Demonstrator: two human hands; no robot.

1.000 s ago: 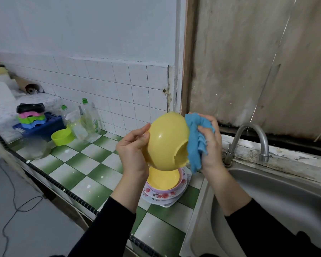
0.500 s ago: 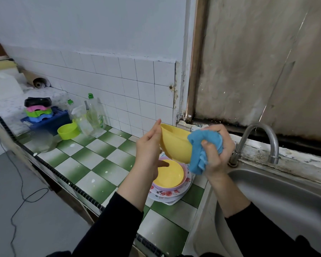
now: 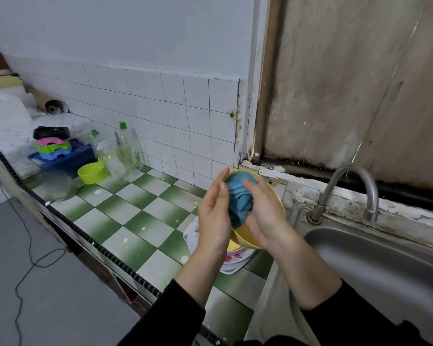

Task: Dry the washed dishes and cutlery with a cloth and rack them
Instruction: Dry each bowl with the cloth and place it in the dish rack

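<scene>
I hold a yellow plastic bowl (image 3: 245, 237) tilted with its mouth toward me, above the counter beside the sink. My left hand (image 3: 214, 216) grips its left rim. My right hand (image 3: 264, 212) presses a blue cloth (image 3: 239, 198) into the bowl's inside. Under the bowl sits a stack of flowered plates (image 3: 231, 260) with another yellow bowl on top, mostly hidden by my hands.
A steel sink (image 3: 375, 268) with a curved tap (image 3: 348, 193) lies to the right. At the far left of the green-and-white tiled counter (image 3: 138, 228) stand a lime bowl (image 3: 91, 172), clear bottles (image 3: 128, 151), and a blue rack (image 3: 65, 157) with coloured items. A cable trails on the grey floor.
The bowl has turned from bottom-toward-me to mouth-toward-me. My right hand has moved the cloth from the outside into the inside. Both hands dropped lower.
</scene>
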